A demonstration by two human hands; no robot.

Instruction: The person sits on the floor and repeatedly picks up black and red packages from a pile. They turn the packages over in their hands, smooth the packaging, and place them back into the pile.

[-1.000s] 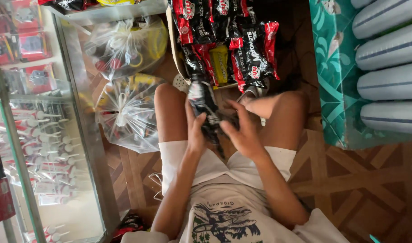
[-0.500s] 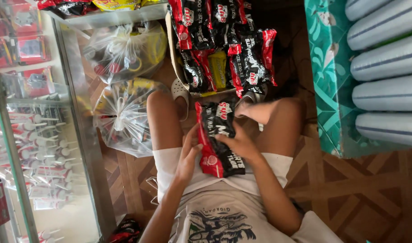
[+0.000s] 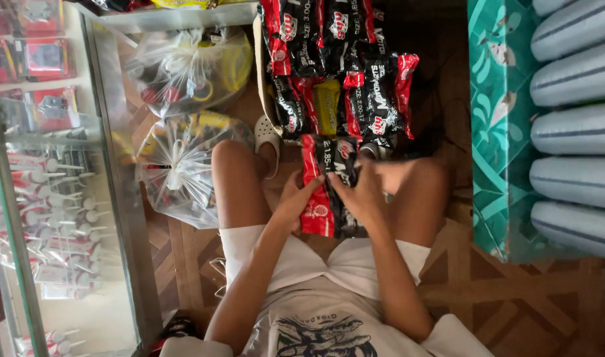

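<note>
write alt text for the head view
Both hands, left and right, hold a red and black packet over the person's lap, with more packets piled ahead and clear bags beside a glass cabinet.

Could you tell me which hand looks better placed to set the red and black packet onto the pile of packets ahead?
Probably the right hand: it lies across the red and black packet, nearer the pile of packets. The left hand grips only the lower edge.

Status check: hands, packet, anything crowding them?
Left hand and right hand both gripping one black-and-red packet between the knees. Pile of similar packets just ahead. Clear plastic bags beside the left leg, not touching the hands.
</note>
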